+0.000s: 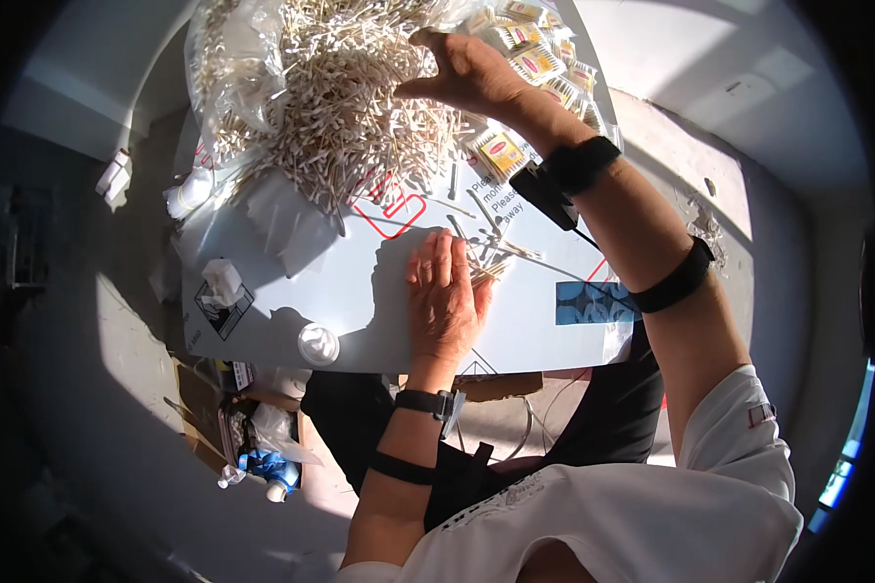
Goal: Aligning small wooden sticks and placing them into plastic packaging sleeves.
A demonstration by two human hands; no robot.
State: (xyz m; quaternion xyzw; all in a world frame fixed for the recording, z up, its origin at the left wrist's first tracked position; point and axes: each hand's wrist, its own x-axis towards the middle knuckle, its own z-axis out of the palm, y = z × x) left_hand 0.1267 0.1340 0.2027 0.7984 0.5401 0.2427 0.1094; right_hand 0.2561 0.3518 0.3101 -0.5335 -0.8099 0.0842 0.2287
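A big heap of cotton swabs [345,87] spreads over the far part of the table [369,340]. Above its right side is my right hand [472,76], thumb and fingers apart in an open curve; whether it touches the swabs I cannot tell. My left hand [444,301] lies palm down near the table's front edge, fingers stretched out. A few loose swabs [493,270] rest beside its thumb and fingertips, and others lie scattered beyond. What is under the palm is hidden.
Yellow-labelled packs of swabs [538,64] are piled at the far right; one pack [499,154] lies nearer. Clear plastic film [253,49] edges the heap. A round white container [318,344] stands at the front left, near a crumpled white piece [223,280]. An open box [253,428] sits below.
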